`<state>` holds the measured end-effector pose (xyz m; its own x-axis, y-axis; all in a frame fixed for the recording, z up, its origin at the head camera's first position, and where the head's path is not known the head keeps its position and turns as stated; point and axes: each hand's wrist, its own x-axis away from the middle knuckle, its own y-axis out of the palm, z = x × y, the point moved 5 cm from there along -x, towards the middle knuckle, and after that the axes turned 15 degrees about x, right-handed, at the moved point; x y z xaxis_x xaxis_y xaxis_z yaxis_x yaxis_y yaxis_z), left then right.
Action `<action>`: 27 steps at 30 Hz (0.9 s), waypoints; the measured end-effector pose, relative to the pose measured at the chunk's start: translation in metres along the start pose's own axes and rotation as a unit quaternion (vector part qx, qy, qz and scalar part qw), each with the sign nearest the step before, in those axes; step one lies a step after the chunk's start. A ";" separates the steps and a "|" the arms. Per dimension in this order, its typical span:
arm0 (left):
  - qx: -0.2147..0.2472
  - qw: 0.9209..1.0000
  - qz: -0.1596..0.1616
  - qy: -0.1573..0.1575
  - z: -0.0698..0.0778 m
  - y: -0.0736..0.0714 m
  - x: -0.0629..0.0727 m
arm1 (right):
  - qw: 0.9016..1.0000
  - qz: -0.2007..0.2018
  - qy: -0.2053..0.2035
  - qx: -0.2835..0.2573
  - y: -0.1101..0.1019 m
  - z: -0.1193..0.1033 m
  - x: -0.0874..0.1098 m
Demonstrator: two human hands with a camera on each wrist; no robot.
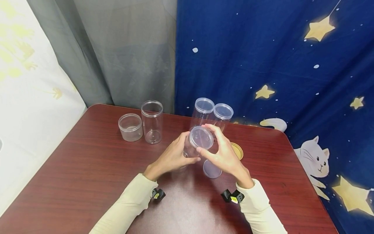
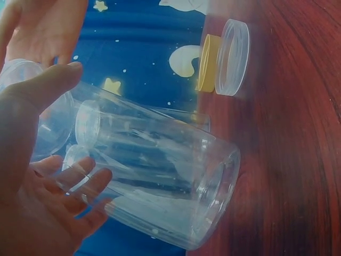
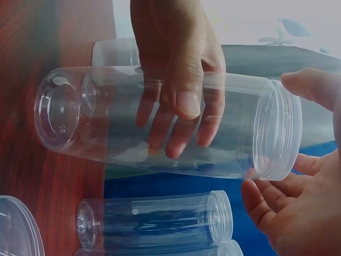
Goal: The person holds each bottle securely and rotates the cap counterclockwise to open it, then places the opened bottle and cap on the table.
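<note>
Both hands hold a tall clear plastic jar point(image 3: 224, 125) up off the table, slightly tilted. My left hand point(image 1: 173, 152) grips the jar's body, its thumb on the near side and its fingers round the back. At the top, my right hand point(image 1: 223, 152) holds the clear screw lid point(image 1: 201, 137) by its rim, with thumb and fingers on opposite sides. The lid sits on the jar's mouth. Behind the hands stand two tall lidded jars point(image 1: 204, 105) side by side, partly hidden by the right hand.
A short open jar point(image 1: 130, 127) and a tall open jar point(image 1: 152, 122) stand at the back left of the reddish-brown table point(image 1: 73, 182). Right of the hands lie a loose clear lid point(image 1: 212, 169) and a yellow lid point(image 1: 238, 151). Curtains point(image 1: 248, 65) hang close behind the table.
</note>
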<state>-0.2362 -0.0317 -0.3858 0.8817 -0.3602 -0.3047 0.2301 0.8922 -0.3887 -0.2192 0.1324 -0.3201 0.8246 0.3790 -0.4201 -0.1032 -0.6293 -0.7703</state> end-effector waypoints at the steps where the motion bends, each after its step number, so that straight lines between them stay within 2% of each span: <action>1: 0.001 1.000 0.000 0.001 0.000 0.000 0.000 | 1.000 0.000 0.000 0.000 0.000 0.000 0.000; 11: 0.004 1.000 -0.003 0.007 0.001 0.001 0.000 | 1.000 -0.008 -0.013 -0.012 0.000 -0.001 -0.001; 27: 0.016 1.000 -0.010 0.010 0.000 0.001 0.001 | 0.997 -0.046 -0.037 -0.056 -0.002 -0.001 0.000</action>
<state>-0.2352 -0.0307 -0.3863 0.8685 -0.3837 -0.3137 0.2619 0.8927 -0.3667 -0.2184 0.1333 -0.3184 0.7845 0.4839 -0.3878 0.0363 -0.6601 -0.7503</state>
